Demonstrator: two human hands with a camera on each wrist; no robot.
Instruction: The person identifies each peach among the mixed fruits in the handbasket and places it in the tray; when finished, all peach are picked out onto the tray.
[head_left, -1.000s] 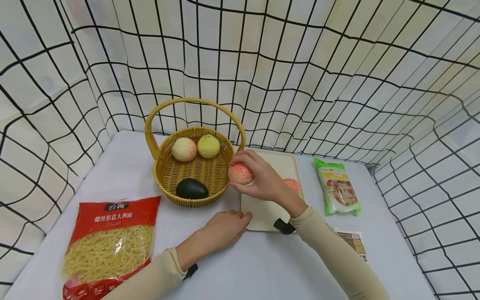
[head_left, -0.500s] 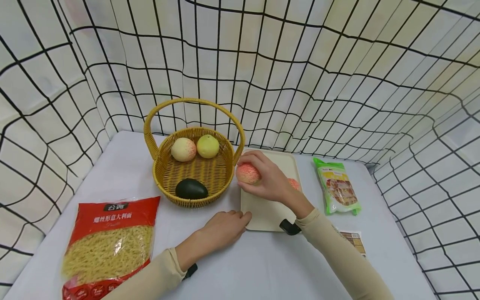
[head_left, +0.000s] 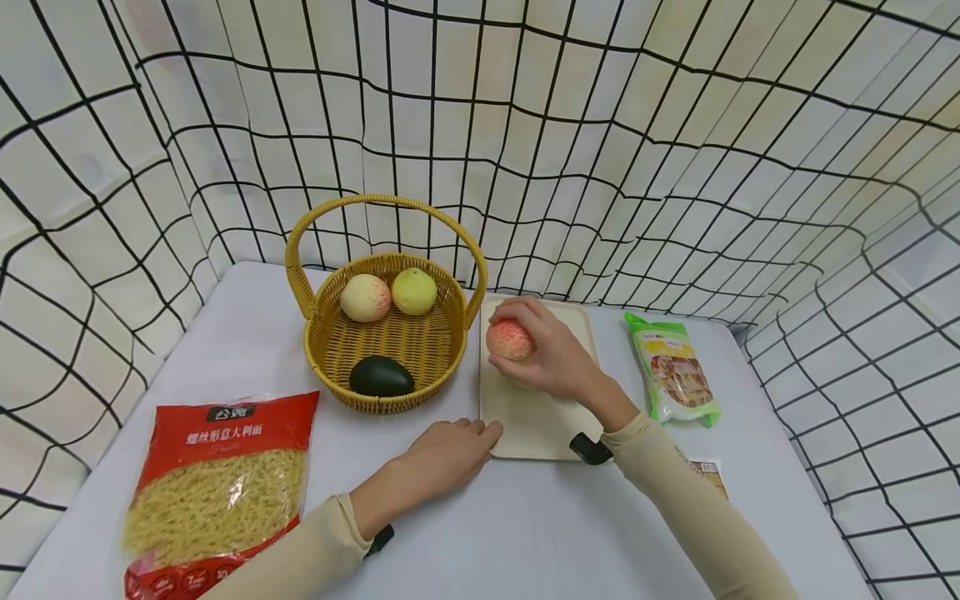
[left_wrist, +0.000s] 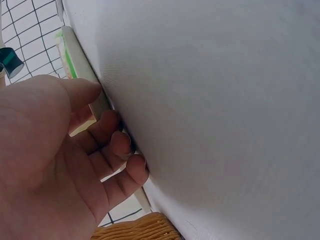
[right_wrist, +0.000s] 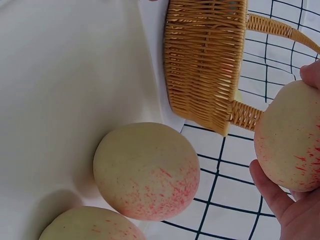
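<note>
In the head view, my right hand [head_left: 546, 346] holds a pink-speckled peach [head_left: 511, 339] above the cream tray [head_left: 525, 429]. The right wrist view shows the held peach [right_wrist: 290, 135] between thumb and fingers, with another peach [right_wrist: 147, 171] and part of one more peach [right_wrist: 92, 225] on the tray. My left hand [head_left: 442, 458] stays low at the tray's near left corner. Seen from the left wrist, its thumb and index finger lie about the tray rim [left_wrist: 82, 60], and the other fingertips curl down onto the tablecloth.
A wicker basket [head_left: 318, 354] with a tall handle contains a pale peach [head_left: 366, 298], a yellow-green round fruit [head_left: 414, 291] and a dark avocado [head_left: 381, 377]. A red pasta bag [head_left: 225, 483] lies front left, a green-edged food packet [head_left: 677, 371] right. Black netting [head_left: 510, 104] surrounds the table.
My right hand has moved right with the peach, away from the basket rim to over the tray. The left hand keeps its place at the tray corner.
</note>
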